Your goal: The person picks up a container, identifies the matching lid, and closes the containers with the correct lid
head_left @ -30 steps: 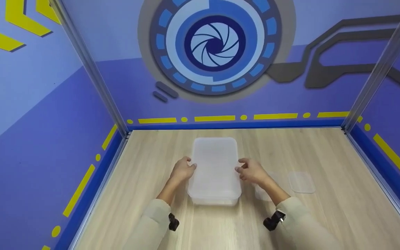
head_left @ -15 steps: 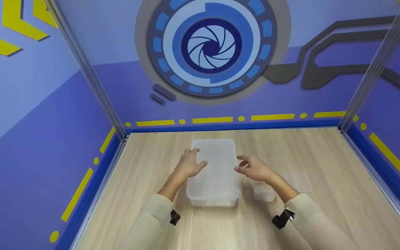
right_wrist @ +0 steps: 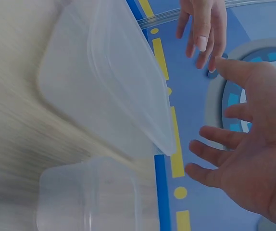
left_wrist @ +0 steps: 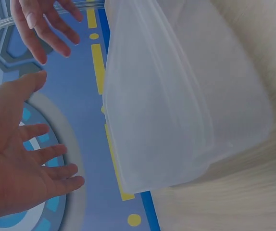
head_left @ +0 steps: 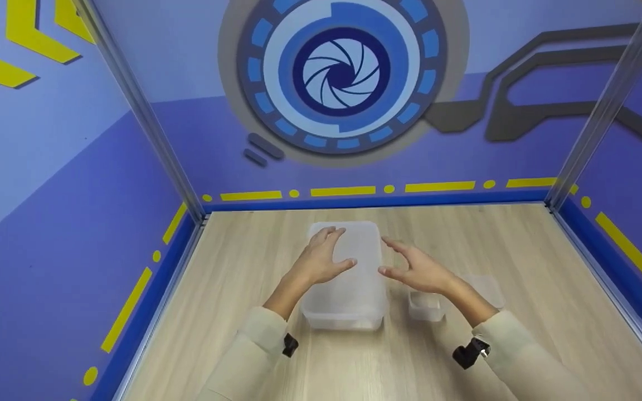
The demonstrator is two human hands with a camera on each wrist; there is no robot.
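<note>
A large frosted plastic food container [head_left: 346, 312] with its lid [head_left: 363, 284] on top stands on the table. My left hand [head_left: 318, 262] hovers over the left part of the lid, its fingers spread and nothing in them. In the left wrist view this same hand [left_wrist: 27, 154] appears apart from the container. Near the right rim of the container, my right hand [head_left: 418, 271] is held up, thumb and fingers apart and also holding nothing. The right wrist view shows that hand [right_wrist: 256, 139] away from the lidded container [right_wrist: 94, 91].
A small clear plastic container [head_left: 426, 307] without a lid sits right of the large one, below my right wrist. Beyond it lies a thin transparent lid [head_left: 488, 291], partly covered by my right forearm. Printed panels [head_left: 466, 161] wall in the wooden table [head_left: 232, 245].
Both hands have left the sides of the large container and risen. My left hand has moved right over the lid; my right fingers have spread. The small container has come into fuller view.
</note>
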